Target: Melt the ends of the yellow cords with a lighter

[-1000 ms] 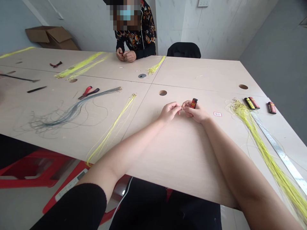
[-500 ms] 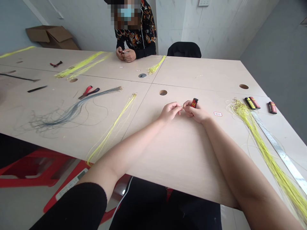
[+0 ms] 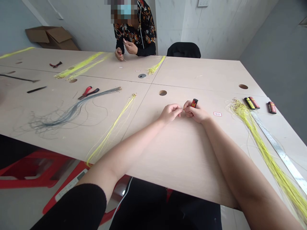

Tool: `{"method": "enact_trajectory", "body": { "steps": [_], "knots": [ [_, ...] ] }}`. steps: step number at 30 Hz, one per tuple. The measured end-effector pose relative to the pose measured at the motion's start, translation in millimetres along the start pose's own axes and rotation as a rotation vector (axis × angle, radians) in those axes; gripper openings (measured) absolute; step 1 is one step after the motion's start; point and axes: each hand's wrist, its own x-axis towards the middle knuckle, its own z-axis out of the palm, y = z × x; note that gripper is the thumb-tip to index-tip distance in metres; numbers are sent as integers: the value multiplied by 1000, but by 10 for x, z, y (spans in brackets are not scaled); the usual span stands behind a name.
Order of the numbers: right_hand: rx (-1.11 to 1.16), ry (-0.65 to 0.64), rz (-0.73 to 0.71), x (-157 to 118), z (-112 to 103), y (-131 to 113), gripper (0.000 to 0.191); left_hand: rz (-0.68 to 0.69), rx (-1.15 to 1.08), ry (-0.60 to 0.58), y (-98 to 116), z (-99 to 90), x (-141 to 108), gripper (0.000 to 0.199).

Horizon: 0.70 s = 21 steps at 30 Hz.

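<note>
Over the middle of the table, my left hand is closed in a pinch, its fingertips almost meeting those of my other hand. Whatever sits in that pinch is too small to make out. My right hand is closed around a red and black lighter, whose dark end sticks up above the fingers. Its thumb and forefinger also come together at the tips, near the left fingertips. To the left lies a thin bundle of yellow cords; at the right, a thicker yellow bundle with gold-coloured ends.
A steel ruler and several lighters lie at the right. Grey cords and red-handled pliers are on the left. A cable hole lies beyond my hands. Across the table sits a co-worker.
My hands stay almost in place, fingertips shifting slightly. Across the table, the co-worker's hands have moved apart, one now raised.
</note>
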Motion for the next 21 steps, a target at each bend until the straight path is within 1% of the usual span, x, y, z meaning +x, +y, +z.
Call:
{"method": "enact_trajectory", "body": {
  "steps": [6,16,21],
  "knots": [
    [-6,-34,-2,5,-27,21,11,-28,61,-13,50,0,-18,24],
    [-16,-34,17,-1,-10,-2,15,-1,50,12,47,2,-21,19],
    [-32,-43,12,-4,-12,-5,13,-4,52,18,44,5,-18,19]
  ]
}}
